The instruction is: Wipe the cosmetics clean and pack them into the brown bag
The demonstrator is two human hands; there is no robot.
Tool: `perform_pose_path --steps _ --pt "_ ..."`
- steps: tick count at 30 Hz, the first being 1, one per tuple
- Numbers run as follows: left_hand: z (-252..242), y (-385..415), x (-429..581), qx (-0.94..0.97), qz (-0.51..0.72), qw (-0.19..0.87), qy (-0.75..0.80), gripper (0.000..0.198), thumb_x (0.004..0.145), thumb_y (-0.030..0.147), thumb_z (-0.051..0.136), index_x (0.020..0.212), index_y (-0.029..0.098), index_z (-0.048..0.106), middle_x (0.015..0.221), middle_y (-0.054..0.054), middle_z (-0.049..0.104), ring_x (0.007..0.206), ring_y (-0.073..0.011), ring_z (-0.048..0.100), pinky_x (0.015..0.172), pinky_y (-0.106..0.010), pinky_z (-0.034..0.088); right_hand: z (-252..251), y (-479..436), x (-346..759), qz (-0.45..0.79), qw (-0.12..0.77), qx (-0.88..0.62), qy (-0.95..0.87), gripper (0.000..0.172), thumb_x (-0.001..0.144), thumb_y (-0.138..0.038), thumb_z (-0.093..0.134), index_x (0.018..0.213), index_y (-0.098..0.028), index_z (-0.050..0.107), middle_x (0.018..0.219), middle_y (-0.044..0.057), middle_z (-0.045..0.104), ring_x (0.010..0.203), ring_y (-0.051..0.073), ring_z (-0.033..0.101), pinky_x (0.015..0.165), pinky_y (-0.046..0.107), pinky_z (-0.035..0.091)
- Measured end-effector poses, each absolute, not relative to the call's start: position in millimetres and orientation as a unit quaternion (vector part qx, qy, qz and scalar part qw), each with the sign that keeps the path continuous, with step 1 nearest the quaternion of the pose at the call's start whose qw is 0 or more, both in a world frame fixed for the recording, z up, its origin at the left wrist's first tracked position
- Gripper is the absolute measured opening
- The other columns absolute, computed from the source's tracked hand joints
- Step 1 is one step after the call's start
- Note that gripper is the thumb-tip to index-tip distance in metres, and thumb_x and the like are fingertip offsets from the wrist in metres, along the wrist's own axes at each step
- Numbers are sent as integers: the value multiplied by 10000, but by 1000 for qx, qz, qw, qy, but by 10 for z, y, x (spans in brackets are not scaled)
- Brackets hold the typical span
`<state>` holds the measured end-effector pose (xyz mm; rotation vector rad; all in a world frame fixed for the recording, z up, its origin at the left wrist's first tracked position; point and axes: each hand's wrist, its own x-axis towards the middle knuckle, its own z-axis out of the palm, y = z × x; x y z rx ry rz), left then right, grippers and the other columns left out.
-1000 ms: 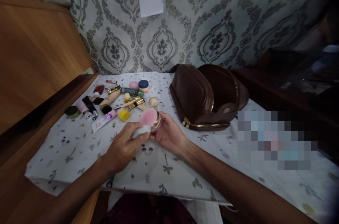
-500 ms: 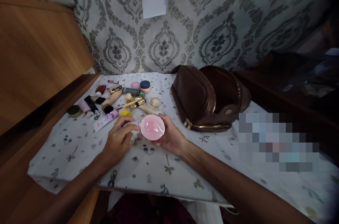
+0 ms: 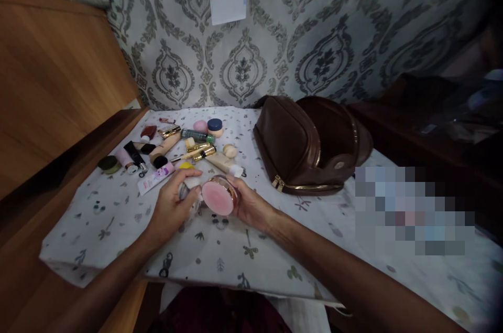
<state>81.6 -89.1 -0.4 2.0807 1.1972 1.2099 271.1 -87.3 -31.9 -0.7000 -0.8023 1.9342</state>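
Note:
My right hand (image 3: 249, 202) grips a round pink cosmetic jar (image 3: 217, 196) by its gold-toned side. The jar is tilted, with its flat pink face turned toward me. Close to its left edge, my left hand (image 3: 171, 204) has its fingers curled round something whitish and partly see-through (image 3: 191, 183), mostly hidden by the fingers. Just beyond my hands lie a cream tube with a white cap (image 3: 223, 164), a pink and white tube (image 3: 156, 178) and a yellow lid (image 3: 186, 165).
Several cosmetics lie at the table's back left, among them a green bottle (image 3: 196, 136), a dark-lidded jar (image 3: 215, 127) and a black tube (image 3: 135, 156). An unzipped brown bag (image 3: 286, 139) stands at right. A wooden cabinet (image 3: 66, 55) borders the left; a patterned wall rises behind.
The pink jar has tilted and moved slightly left and down, so its gold-toned side now shows. My left hand has turned, and its fingers have shifted round the whitish thing.

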Motion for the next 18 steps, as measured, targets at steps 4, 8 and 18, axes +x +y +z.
perform_pose_path --steps 4,8,18 --pt "42 -917 829 752 433 197 457 227 881 235 591 1106 210 602 1111 -45 677 1077 -222 626 938 -368 483 -323 -878 2698 767 461 -286 -342 389 777 -554 716 887 -181 692 760 9 653 649 122 552 582 240 461" --pt "83 -935 813 768 414 189 450 181 905 250 589 1080 220 625 1107 -37 700 1063 -217 650 914 -351 501 -311 -891 2702 755 460 -270 -382 438 737 -575 754 884 -169 678 749 -3 631 650 117 544 586 240 449" --pt "173 -1104 873 860 422 55 282 270 925 48 482 1112 196 608 1140 -77 694 1107 -178 642 952 -335 531 -285 -949 2700 734 450 -273 -430 393 786 -533 732 955 -181 690 796 9 645 713 144 589 624 263 470"
